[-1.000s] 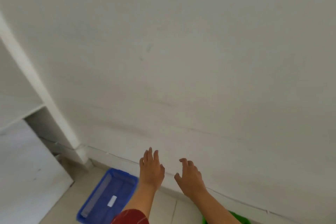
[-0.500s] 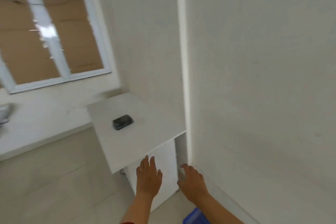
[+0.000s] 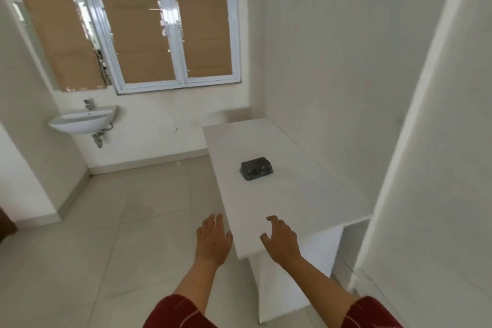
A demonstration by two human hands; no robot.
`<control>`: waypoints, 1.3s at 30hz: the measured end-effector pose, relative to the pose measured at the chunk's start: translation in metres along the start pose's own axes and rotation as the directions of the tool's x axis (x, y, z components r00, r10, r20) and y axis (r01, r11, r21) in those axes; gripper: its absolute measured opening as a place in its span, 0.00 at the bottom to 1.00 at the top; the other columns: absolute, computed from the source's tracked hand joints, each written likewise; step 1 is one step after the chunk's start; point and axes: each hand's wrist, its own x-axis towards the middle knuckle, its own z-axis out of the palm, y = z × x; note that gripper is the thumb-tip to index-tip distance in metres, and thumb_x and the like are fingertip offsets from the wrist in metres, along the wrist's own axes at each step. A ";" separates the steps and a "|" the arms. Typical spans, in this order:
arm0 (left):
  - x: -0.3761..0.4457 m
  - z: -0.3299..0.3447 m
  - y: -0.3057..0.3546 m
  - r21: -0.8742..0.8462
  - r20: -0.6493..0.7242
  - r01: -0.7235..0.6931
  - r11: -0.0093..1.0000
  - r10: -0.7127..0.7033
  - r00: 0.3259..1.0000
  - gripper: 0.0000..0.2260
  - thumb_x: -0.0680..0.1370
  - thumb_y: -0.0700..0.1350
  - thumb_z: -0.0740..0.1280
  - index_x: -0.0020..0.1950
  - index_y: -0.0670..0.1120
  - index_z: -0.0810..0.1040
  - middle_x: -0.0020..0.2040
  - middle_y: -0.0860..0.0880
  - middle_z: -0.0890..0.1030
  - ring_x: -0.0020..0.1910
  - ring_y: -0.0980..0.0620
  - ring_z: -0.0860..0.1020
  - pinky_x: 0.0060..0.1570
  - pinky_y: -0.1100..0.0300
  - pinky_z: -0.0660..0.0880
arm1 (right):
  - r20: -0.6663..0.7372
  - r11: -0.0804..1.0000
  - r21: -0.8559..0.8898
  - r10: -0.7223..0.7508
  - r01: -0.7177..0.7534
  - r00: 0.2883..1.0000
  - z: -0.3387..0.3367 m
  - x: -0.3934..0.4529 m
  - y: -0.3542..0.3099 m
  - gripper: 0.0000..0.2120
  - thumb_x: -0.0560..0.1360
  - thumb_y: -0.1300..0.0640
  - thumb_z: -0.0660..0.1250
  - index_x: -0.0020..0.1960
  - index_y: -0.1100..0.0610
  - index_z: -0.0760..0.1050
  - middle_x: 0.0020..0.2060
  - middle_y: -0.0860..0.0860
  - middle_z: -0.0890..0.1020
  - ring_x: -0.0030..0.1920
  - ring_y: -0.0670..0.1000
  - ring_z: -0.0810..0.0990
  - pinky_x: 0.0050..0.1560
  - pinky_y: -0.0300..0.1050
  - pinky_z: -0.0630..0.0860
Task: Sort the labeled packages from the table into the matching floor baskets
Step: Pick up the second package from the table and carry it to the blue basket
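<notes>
One dark, plastic-wrapped package (image 3: 256, 172) lies near the middle of the white table (image 3: 298, 205); I see no label on it from here. My left hand (image 3: 213, 240) hovers open at the table's near left edge, fingers spread, holding nothing. My right hand (image 3: 281, 239) is open over the near end of the tabletop, fingers slightly curled and empty. Both hands are well short of the package. No floor basket is in view.
The table runs along the right wall (image 3: 346, 74). A white wall corner (image 3: 436, 168) juts out at the near right. A wall-mounted sink (image 3: 84, 120) and a covered window (image 3: 165, 24) are at the far end. Pale tiled floor (image 3: 106, 221) spreads to the left.
The view has swung left, from the wall and the blue and green floor baskets to the table and room. The baskets are out of sight. Both hands stay open and empty.
</notes>
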 end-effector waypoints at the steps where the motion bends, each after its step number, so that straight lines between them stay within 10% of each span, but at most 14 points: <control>1: 0.020 0.000 -0.011 -0.010 0.001 0.012 1.000 -0.012 1.000 0.25 0.81 0.51 0.53 0.76 0.44 0.54 0.76 0.45 0.60 0.74 0.48 0.60 0.73 0.52 0.59 | -0.011 1.000 0.006 0.001 -0.001 1.000 0.007 0.022 -0.007 0.23 0.77 0.51 0.61 0.71 0.53 0.64 0.63 0.53 0.76 0.63 0.53 0.75 0.65 0.49 0.69; 21: 0.419 0.019 -0.196 -0.061 0.199 -0.122 0.991 0.132 0.971 0.20 0.81 0.51 0.54 0.72 0.47 0.62 0.70 0.49 0.69 0.67 0.51 0.69 0.67 0.56 0.65 | 0.031 0.941 0.114 0.319 -0.320 0.947 0.163 0.380 -0.100 0.22 0.78 0.53 0.61 0.71 0.53 0.64 0.65 0.53 0.74 0.62 0.54 0.75 0.64 0.49 0.69; 39: 0.699 0.095 -0.100 -0.266 0.477 -0.526 0.808 0.585 0.656 0.19 0.81 0.52 0.55 0.71 0.48 0.65 0.68 0.49 0.71 0.68 0.51 0.69 0.69 0.56 0.65 | -0.146 0.440 0.573 0.885 -0.691 0.443 0.160 0.543 -0.022 0.29 0.77 0.41 0.61 0.70 0.59 0.65 0.63 0.60 0.73 0.61 0.61 0.73 0.62 0.56 0.73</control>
